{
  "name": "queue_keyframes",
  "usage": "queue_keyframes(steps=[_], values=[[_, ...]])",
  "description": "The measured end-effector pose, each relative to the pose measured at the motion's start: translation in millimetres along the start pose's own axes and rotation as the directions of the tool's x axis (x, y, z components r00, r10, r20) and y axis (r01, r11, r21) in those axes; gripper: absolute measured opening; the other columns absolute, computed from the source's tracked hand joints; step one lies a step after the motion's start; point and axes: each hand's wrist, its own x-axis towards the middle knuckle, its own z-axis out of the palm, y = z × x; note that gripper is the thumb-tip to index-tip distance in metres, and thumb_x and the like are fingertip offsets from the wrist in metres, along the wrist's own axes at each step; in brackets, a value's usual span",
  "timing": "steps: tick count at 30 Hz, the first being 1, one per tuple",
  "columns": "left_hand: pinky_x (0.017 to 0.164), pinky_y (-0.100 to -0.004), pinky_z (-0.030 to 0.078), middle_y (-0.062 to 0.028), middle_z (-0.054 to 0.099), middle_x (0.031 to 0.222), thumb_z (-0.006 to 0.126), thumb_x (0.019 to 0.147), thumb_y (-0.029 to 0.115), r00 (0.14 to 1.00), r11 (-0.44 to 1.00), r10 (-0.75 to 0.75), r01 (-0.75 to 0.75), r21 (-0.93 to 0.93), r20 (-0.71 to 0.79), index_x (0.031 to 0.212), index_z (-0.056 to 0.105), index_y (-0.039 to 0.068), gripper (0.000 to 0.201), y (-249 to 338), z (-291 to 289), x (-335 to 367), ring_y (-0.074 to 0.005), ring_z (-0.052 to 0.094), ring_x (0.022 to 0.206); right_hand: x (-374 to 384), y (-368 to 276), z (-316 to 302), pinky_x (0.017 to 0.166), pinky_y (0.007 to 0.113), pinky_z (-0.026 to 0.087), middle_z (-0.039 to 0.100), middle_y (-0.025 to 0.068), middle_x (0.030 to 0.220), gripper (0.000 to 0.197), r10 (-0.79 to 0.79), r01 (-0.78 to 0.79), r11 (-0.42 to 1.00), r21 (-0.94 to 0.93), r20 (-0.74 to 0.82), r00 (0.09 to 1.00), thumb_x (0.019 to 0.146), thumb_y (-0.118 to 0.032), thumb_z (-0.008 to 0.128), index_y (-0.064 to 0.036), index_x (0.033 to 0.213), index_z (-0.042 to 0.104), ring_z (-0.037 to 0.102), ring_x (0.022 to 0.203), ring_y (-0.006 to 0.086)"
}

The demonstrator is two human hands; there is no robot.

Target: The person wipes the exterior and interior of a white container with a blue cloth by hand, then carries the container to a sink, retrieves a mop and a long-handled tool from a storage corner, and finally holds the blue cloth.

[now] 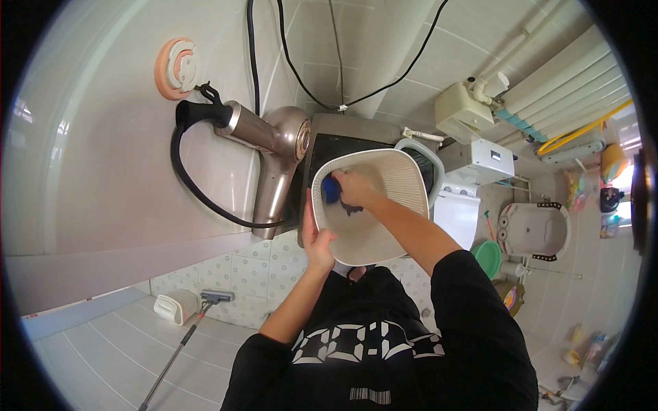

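Observation:
A cream laundry basket [373,246] with ribbed walls is tilted in front of me, its mouth facing up toward me. My left hand [318,243] grips its left side, the thumb over the rim and the fingers on the outside. Deep in the basket, my right hand [353,189] is closed on a dark blue cloth [332,190]. A darker bit of fabric [352,209] hangs just below that hand. The cloth's full shape is partly hidden by my fingers. Behind the basket stands a grey appliance with a dark top [343,145].
A large metallic hair dryer [274,147] hangs left of the basket, its black cord looping below. Behind the basket's right side shows a grey rim [432,161]. To the right are a white toilet [457,212] and a green basin [487,259]. A mop [188,332] lies lower left.

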Motion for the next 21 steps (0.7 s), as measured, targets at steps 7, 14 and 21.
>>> queue_keyframes(steps=[7,14,21], values=[[0.111,-0.0312,0.034,-0.0124,0.036,0.153,0.040,0.068,-0.005,1.000,1.000,-0.003,0.003,-0.018,-0.005,0.157,0.019,0.007,0.092,-1.7,7.1,1.7,-0.0228,0.041,0.137,-2.6,17.6,34.6,0.080,0.048,0.056,0.057,0.0238,0.118,0.055,-0.101,-0.037,0.876,-0.480,-0.258,0.961,0.071,-0.007,0.075,-0.0098,0.122,0.053,0.063,0.104,0.0429],[0.113,-0.0333,0.032,-0.0122,0.038,0.152,0.042,0.067,-0.003,0.999,0.996,0.037,-0.038,-0.083,-0.021,0.157,0.021,0.006,0.092,-7.3,3.7,3.0,-0.0233,0.040,0.137,-11.0,-1.7,50.1,0.085,0.047,0.052,0.066,0.0219,0.111,0.044,-0.019,0.040,0.985,-0.170,0.120,0.993,0.071,-0.009,0.071,-0.0048,0.113,0.060,0.064,0.104,0.0390],[0.112,-0.0325,0.033,-0.0127,0.041,0.149,0.042,0.066,-0.002,0.999,0.994,0.028,-0.031,-0.109,-0.037,0.156,0.023,0.004,0.092,-5.8,7.5,2.9,-0.0227,0.043,0.134,-8.9,20.1,55.4,0.079,0.042,0.054,0.069,0.0211,0.100,0.041,0.072,-0.177,0.871,0.458,0.237,0.969,0.069,-0.008,0.063,0.0011,0.109,0.067,0.069,0.092,0.0332]])
